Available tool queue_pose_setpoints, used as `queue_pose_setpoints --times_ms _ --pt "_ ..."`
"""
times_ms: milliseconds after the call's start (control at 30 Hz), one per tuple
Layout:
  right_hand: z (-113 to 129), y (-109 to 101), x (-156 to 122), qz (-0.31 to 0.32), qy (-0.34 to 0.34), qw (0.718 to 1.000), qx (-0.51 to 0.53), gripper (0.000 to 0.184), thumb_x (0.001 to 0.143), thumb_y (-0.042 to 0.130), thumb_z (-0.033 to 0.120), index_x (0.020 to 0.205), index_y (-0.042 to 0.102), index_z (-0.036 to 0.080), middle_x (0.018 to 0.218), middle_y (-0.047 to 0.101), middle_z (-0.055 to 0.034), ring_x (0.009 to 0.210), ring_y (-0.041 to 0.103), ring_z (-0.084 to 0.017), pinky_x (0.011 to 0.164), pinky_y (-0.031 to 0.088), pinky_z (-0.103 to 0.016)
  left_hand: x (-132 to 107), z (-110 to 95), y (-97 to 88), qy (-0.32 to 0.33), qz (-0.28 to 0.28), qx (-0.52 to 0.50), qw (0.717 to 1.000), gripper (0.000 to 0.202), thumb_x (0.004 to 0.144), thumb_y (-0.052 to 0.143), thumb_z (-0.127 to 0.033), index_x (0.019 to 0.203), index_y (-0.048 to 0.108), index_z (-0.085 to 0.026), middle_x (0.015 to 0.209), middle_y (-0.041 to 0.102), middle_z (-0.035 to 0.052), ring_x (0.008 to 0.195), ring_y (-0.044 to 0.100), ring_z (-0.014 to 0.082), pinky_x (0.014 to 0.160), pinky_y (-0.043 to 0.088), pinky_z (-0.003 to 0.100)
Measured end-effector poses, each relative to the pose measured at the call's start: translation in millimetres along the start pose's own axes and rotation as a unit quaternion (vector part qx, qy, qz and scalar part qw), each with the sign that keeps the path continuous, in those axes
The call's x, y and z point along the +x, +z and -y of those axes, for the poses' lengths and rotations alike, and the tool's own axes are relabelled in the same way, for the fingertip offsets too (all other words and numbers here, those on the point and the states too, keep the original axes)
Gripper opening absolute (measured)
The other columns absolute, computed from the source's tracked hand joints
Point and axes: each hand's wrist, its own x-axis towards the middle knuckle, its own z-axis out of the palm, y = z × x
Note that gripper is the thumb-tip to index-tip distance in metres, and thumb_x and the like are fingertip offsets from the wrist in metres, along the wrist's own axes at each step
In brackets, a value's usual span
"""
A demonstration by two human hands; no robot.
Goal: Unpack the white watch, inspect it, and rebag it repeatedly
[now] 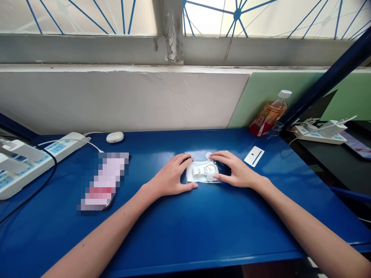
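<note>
A wristwatch (209,169) with a white strap and round dial lies face up in a clear plastic bag (190,174) flat on the desk. My left hand (171,177) is at the bag's left end, thumb and fingers apart, with the fingertips by its upper edge and the thumb just below its lower edge. At the other end, my right hand (236,170) grips the bag, thumb on its lower right part beside the dial. Near the right index fingertip is a small round clear disc (208,155).
On the blue desk (220,227), a phone (106,181) with a blurred screen and a white power strip (58,148) with cables lie left. A white earbud case (115,137) sits at the back. A white card (254,156) and a drink bottle (268,116) are right.
</note>
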Motion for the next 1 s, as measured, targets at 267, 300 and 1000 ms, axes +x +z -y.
queue_pose_setpoints --times_ms 267,300,1000 --pt "4.0 -9.0 0.7 0.049 0.008 0.999 -0.014 0.082 0.075 0.076 0.056 0.142 0.049 0.016 0.141 0.054 -0.0198 0.13 0.052 -0.035 0.107 0.045 -0.052 2.3 -0.2 0.0 -0.005 -0.004 -0.003 1.0 0.077 0.084 0.065 -0.059 0.141 0.047 -0.011 0.146 0.048 0.0182 0.137 0.043 0.0349 0.113 0.039 0.049" --pt "3.9 -9.7 0.7 0.053 0.007 0.998 -0.015 0.084 0.074 0.077 0.057 0.142 0.049 0.016 0.142 0.054 -0.0199 0.13 0.051 -0.036 0.107 0.045 -0.052 2.7 0.0 -0.1 -0.006 -0.006 -0.006 1.0 0.077 0.084 0.066 -0.06 0.14 0.047 -0.011 0.145 0.049 0.0181 0.136 0.044 0.0349 0.112 0.04 0.049" --pt "4.1 -10.2 0.7 0.054 -0.003 0.998 -0.018 0.08 0.071 0.079 0.058 0.137 0.053 0.021 0.14 0.055 -0.0163 0.13 0.052 -0.034 0.107 0.045 -0.05 3.6 0.3 3.6 -0.02 -0.036 -0.019 0.999 0.071 0.081 0.068 -0.058 0.137 0.052 -0.016 0.142 0.052 0.0156 0.132 0.048 0.034 0.11 0.042 0.049"
